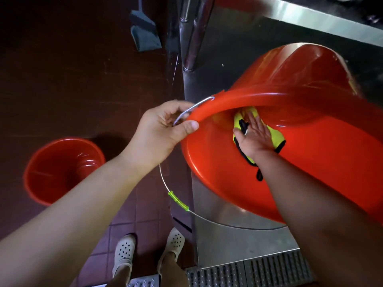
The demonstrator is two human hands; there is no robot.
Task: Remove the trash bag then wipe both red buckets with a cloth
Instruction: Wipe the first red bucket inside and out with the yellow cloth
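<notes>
A large red bucket [300, 154] lies tilted on its side on a steel counter, mouth toward me. My left hand [163, 129] grips its rim at the left, thumb over the edge, by the wire handle's end. My right hand [253, 137] reaches inside and presses a yellow cloth with black trim [275, 138] flat against the inner wall, fingers straight. The wire handle with a green grip [178, 200] hangs below the rim. A second red bucket [62, 168] stands upright on the floor at the left, with nothing visible inside.
The steel counter [238, 241] runs along the right, with metal pipes [190, 34] at its far left corner. A grey dustpan [145, 32] leans on the dark tiled floor. A metal floor grate [259, 272] lies beside my feet in white clogs [124, 251].
</notes>
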